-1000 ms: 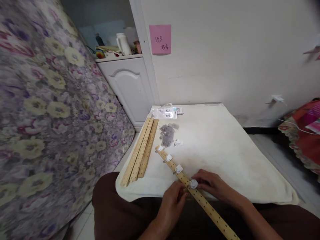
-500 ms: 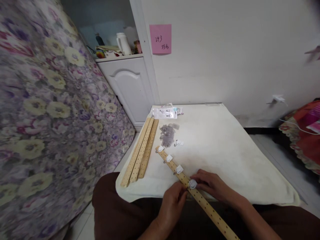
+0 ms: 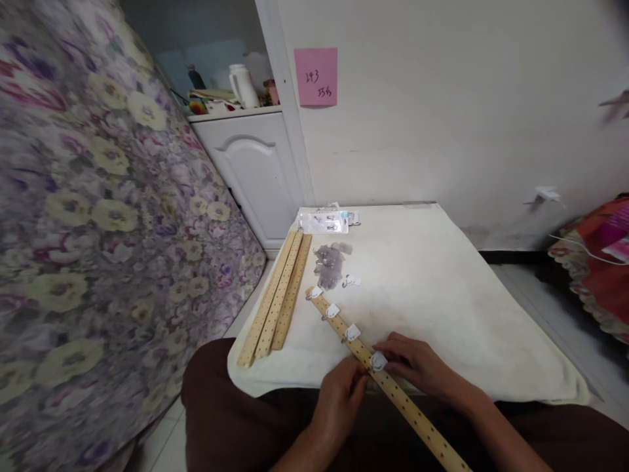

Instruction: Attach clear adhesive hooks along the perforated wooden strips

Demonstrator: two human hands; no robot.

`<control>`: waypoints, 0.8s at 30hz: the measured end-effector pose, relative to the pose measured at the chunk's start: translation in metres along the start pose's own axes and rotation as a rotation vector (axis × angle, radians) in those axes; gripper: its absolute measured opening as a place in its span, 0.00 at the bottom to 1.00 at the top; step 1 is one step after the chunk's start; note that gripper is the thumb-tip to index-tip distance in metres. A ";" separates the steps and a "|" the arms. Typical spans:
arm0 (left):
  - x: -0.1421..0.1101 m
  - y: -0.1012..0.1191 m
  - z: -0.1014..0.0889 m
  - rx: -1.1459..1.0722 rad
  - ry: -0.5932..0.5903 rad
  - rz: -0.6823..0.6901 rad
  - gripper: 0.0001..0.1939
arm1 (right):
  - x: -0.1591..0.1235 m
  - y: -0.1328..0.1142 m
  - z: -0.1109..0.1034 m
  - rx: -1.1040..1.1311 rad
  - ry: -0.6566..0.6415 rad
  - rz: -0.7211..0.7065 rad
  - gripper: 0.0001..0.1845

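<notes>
A long perforated wooden strip (image 3: 417, 419) lies slanted across the near edge of a white cloth-covered table (image 3: 442, 295) and over my lap. Three small white hooks (image 3: 332, 311) sit along its far end. My right hand (image 3: 417, 364) pinches a fourth white hook (image 3: 378, 360) against the strip. My left hand (image 3: 339, 396) is curled against the strip's near side, right beside that hook.
Three more wooden strips (image 3: 278, 298) lie together on the table's left edge. A pile of loose hooks (image 3: 329, 265) and clear packaging (image 3: 324, 221) sit behind. A flowered mattress (image 3: 98, 216) leans at left; a white cabinet (image 3: 255, 170) and pink note (image 3: 315, 76) are beyond.
</notes>
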State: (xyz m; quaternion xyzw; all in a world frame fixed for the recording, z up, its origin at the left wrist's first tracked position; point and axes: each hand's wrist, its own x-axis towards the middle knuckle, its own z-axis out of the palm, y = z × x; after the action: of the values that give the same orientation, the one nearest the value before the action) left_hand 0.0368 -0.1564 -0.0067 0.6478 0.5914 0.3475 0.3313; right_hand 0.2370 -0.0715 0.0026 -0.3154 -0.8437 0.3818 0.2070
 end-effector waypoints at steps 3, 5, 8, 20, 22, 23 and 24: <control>0.000 -0.002 0.001 0.004 0.003 0.004 0.05 | -0.001 0.003 0.002 0.000 0.012 0.011 0.19; -0.001 -0.002 0.001 0.000 -0.001 0.006 0.05 | -0.001 0.004 0.003 0.010 0.020 0.020 0.21; -0.001 0.000 0.000 -0.012 -0.002 0.005 0.05 | -0.002 0.005 0.004 0.046 0.035 0.032 0.21; -0.002 -0.001 -0.001 0.034 -0.001 -0.015 0.05 | -0.003 0.008 0.005 0.127 0.050 0.047 0.21; -0.002 -0.001 0.000 0.042 0.002 -0.014 0.04 | -0.003 0.007 0.004 0.155 0.050 0.052 0.20; -0.002 -0.001 0.000 0.046 0.002 -0.011 0.04 | -0.003 0.007 0.004 0.172 0.052 0.052 0.20; -0.003 -0.001 -0.001 0.049 0.002 -0.010 0.04 | -0.004 0.007 0.003 0.189 0.054 0.050 0.20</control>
State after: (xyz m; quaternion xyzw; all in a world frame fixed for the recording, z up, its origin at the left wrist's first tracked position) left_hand 0.0355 -0.1588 -0.0071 0.6524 0.6033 0.3322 0.3164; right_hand 0.2403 -0.0720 -0.0052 -0.3256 -0.7900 0.4559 0.2489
